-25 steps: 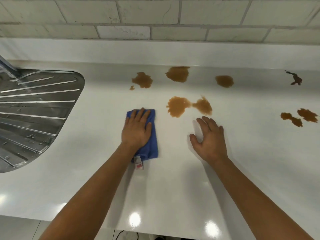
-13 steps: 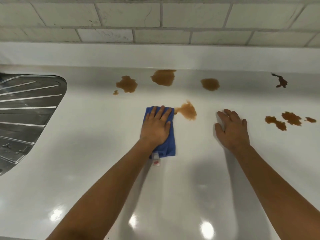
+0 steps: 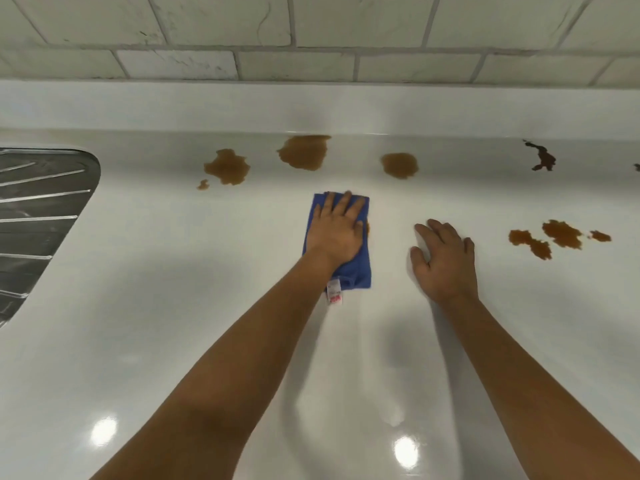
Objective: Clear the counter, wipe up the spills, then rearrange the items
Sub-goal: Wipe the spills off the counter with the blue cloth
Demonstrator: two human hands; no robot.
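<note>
My left hand point(image 3: 335, 231) lies flat, fingers spread, pressing a folded blue cloth point(image 3: 358, 271) onto the white counter point(image 3: 173, 323). A white tag point(image 3: 334, 293) hangs from the cloth's near edge. A thin sliver of brown spill point(image 3: 368, 228) shows at the cloth's right edge. My right hand point(image 3: 445, 261) rests palm down on the counter to the right, holding nothing. Three brown spills sit near the back: left point(image 3: 227, 167), middle point(image 3: 304, 151), right point(image 3: 399, 164). More brown patches point(image 3: 561, 235) lie at the right, with a dark stain point(image 3: 542, 157) behind them.
A ribbed steel sink drainer point(image 3: 41, 216) is set into the counter at the left. A low white upstand point(image 3: 311, 105) and a tiled wall point(image 3: 311, 29) close off the back. Ceiling lights glare on the near counter.
My left hand slid the cloth to the right over the two middle brown spills, which are now covered or gone. My right hand shifted right as well.
</note>
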